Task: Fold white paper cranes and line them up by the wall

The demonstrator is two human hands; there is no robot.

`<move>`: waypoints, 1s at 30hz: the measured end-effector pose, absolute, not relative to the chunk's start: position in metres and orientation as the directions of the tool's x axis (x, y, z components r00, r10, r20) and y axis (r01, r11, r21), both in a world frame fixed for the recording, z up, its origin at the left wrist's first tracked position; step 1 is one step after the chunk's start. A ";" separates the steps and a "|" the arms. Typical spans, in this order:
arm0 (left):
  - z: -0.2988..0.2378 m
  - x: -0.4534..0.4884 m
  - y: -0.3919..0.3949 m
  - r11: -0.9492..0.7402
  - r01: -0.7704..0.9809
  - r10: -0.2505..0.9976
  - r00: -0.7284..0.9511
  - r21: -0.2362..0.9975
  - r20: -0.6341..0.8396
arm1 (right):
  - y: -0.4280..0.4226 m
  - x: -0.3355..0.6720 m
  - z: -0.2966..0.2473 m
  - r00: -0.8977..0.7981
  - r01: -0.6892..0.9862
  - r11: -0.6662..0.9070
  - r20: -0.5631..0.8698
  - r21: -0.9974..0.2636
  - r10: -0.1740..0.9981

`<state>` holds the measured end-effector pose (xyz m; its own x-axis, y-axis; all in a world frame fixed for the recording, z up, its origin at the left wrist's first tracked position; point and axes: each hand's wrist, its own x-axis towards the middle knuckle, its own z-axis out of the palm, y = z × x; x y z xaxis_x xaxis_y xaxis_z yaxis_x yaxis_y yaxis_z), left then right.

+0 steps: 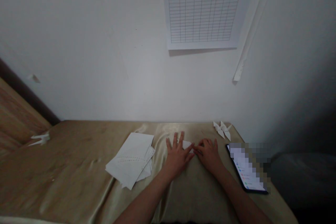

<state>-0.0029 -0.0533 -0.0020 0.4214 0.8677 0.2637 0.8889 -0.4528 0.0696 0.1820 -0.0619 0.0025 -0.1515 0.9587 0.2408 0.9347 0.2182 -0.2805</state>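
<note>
A small piece of folded white paper (187, 144) lies on the gold cloth, partly hidden under my fingers. My left hand (177, 152) rests on it from the left, palm down with its fingers spread. From the right, my right hand (208, 152) bends its fingers in, thumb and fingertips at the paper's right edge, close to my left thumb. Whether those fingertips pinch the paper or only press it is hard to see.
Left of my hands lies a stack of white paper sheets (130, 161). Folded paper shapes (222, 130) sit at the back right, above a phone (248, 171) with a lit screen. White scraps (40, 139) lie far left. A printed table sheet (202, 14) hangs on the wall behind.
</note>
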 end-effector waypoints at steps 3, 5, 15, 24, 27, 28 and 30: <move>-0.001 -0.002 -0.052 -0.430 0.895 0.889 0.397 0.118 0.225 | -0.061 0.182 0.002 -0.146 0.935 0.210 0.230 -0.286 0.962; 0.000 -0.003 -0.051 -0.403 0.904 0.906 0.372 0.143 0.205 | -0.060 0.182 0.001 -0.144 0.935 0.206 0.221 -0.290 0.965; -0.003 -0.002 -0.054 -0.351 0.924 0.928 0.323 0.148 0.188 | -0.058 0.183 -0.003 -0.139 0.929 0.210 0.240 -0.303 0.961; -0.005 0.002 -0.051 -0.291 0.942 0.949 0.263 0.165 0.174 | -0.058 0.184 -0.001 -0.136 0.935 0.197 0.216 -0.294 0.967; -0.008 0.002 -0.051 -0.280 0.946 0.952 0.251 0.167 0.173 | -0.058 0.183 0.000 -0.135 0.936 0.196 0.218 -0.291 0.967; -0.009 0.001 -0.052 -0.277 0.947 0.952 0.248 0.164 0.178 | -0.058 0.183 0.000 -0.134 0.936 0.196 0.218 -0.292 0.967; -0.010 0.001 -0.052 -0.266 0.951 0.954 0.237 0.158 0.185 | -0.058 0.183 0.000 -0.134 0.935 0.195 0.214 -0.295 0.968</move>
